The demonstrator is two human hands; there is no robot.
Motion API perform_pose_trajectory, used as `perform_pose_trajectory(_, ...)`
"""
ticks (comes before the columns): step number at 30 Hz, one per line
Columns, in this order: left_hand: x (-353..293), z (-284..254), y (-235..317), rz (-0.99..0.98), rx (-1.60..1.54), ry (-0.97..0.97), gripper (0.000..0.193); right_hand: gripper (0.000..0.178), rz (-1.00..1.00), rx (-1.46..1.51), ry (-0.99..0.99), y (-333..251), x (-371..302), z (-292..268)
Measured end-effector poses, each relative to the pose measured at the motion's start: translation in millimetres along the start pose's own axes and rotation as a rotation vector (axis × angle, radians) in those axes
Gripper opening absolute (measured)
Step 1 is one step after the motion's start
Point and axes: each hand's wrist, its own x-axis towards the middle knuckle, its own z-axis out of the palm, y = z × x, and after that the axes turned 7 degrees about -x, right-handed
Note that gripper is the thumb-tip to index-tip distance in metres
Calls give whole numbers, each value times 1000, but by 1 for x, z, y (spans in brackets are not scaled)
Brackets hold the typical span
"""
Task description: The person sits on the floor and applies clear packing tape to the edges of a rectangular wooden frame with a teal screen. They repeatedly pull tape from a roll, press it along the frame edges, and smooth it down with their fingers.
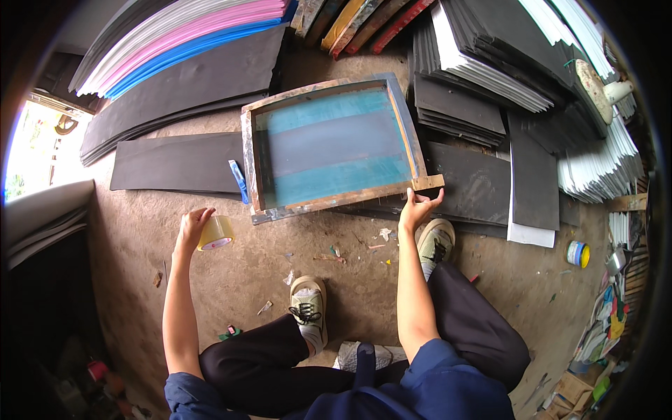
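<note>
My left hand point(192, 229) is closed around the edge of a roll of clear yellowish tape point(215, 234), held above the floor at the left. A wooden screen-printing frame point(336, 192) with a teal mesh and a dull grey-blue band across its middle is ahead of me, slightly askew. At its near right corner, my right hand point(419, 208) grips the wood; part of its fingers is hidden by the corner. Beside the frame's left side lies a slim blue tool point(239, 182), probably a utility knife. Under and around the frame are black sheets point(175, 162).
Stacks of black sheets point(189, 77) and white, pink and blue sheets point(189, 45) stand at the far left. More black and white stacks point(483, 63) rise at the right. A small yellow-and-blue tin point(578, 254) lies on the right. Scraps litter the concrete floor point(364, 280) near my shoes.
</note>
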Motion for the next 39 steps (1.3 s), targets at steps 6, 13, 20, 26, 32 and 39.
perform_pose_trajectory(6,2,3,3,25,-30,3,34,87,65,5,1,0,2,1)
perform_pose_trajectory(13,4,7,2,32,-28,11,36,85,21,-30,66,9,7,10)
perform_pose_trajectory(20,5,9,10,103,114,-52,46,74,132,-305,113,13,11,29)
perform_pose_trajectory(26,10,25,-10,-35,228,-121,46,71,23,-456,148,24,4,40)
perform_pose_trajectory(32,11,42,-13,15,241,-61,46,77,-2,-500,216,49,25,36)
perform_pose_trajectory(39,12,55,-22,-137,287,-102,51,42,-677,-178,-38,-38,-93,41)
